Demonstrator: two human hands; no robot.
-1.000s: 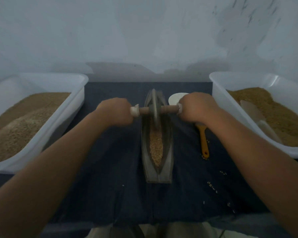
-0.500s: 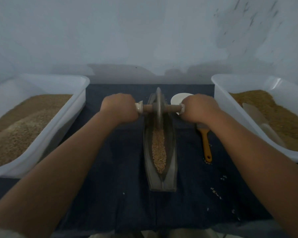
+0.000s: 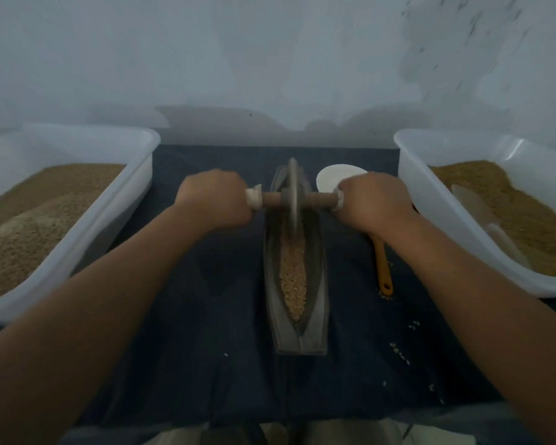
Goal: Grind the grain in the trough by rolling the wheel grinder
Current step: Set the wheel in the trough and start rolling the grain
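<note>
Left hand (image 3: 213, 198) and right hand (image 3: 373, 200) gripping wheel grinder (image 3: 292, 200) axle, wheel in trough (image 3: 297, 284) grain (image 3: 293, 271)

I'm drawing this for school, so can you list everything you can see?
trough: one, grey, middle of the cloth
grain: one strip, tan, inside the trough
wheel grinder: one, grey disc on a brown axle, at the trough's far end
tubs: two, white, left and right, each holding tan grain
scoop: pale, count unclear, on the right tub's grain
dish: one, white, behind the right hand
orange-handled tool: one, right of the trough, head hidden
loose grains: a few, pale, on the cloth
cloth: one, dark blue, under everything
left hand: grip round the axle's left end
right hand: grip round the axle's right end
</note>
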